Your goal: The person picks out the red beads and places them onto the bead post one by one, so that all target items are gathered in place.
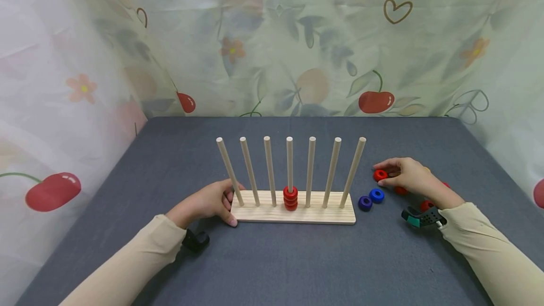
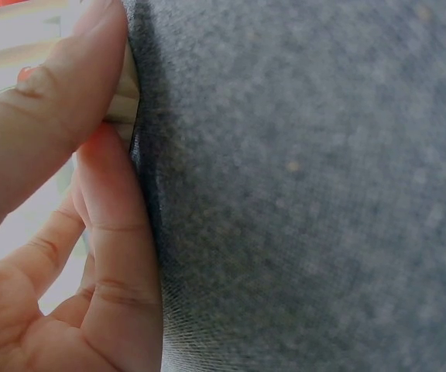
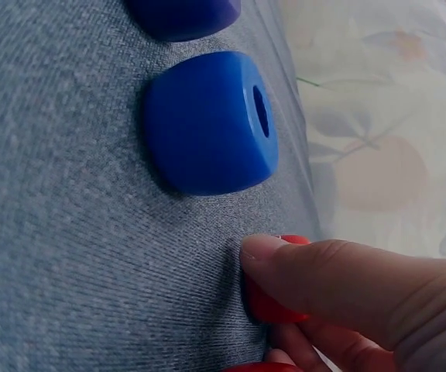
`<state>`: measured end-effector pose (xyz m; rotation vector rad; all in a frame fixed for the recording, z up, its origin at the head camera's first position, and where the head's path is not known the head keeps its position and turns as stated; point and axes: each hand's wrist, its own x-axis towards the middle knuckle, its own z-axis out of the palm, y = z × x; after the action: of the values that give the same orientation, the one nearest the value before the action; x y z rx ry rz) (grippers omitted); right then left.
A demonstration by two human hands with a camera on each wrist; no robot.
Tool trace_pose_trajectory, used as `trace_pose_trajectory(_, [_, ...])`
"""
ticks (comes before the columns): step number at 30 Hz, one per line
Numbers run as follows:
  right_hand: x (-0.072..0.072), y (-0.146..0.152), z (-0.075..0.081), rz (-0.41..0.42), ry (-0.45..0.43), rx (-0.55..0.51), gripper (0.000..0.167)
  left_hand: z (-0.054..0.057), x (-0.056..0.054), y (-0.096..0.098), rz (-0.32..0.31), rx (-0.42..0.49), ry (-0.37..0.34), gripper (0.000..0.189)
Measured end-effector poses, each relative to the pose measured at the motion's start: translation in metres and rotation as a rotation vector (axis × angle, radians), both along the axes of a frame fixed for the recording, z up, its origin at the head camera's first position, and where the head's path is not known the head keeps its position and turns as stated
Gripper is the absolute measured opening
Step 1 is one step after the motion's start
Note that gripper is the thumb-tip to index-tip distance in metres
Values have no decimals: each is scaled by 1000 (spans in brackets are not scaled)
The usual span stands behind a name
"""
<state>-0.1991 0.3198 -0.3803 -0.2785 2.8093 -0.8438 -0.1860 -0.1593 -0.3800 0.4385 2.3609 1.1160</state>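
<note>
A wooden peg rack (image 1: 259,215) stands on the table with several upright pegs. Red beads (image 1: 290,197) are stacked on its middle peg. My left hand (image 1: 212,199) grips the rack's left end; in the left wrist view the thumb (image 2: 60,85) and forefinger pinch the board's edge. Right of the rack, my right hand (image 1: 405,174) pinches a red bead (image 3: 273,306) between thumb and fingers, low over the cloth. A blue bead (image 3: 200,128) and a purple bead (image 1: 365,203) lie in front of that hand.
More red beads, one (image 1: 427,205) by the right wrist strap and another (image 1: 401,191) under the palm, lie on the dark grey cloth (image 1: 280,263). A yellow bit (image 1: 427,168) shows behind the hand. A printed curtain (image 1: 272,60) hangs along the table's back.
</note>
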Motion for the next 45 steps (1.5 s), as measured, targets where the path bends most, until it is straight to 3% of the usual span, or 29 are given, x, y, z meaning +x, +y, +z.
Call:
trace_pose_trajectory(24, [1, 0, 1, -3, 18, -2, 43, -1, 0, 0, 4, 0, 3, 78])
trace_pose_trajectory(37, [5, 1, 15, -43, 39, -2, 45, -1, 0, 0, 7, 9, -5, 79])
trace_pose_trajectory(45, [12, -1, 29, -81, 50, -53, 47, -1, 0, 0, 7, 1, 2, 79])
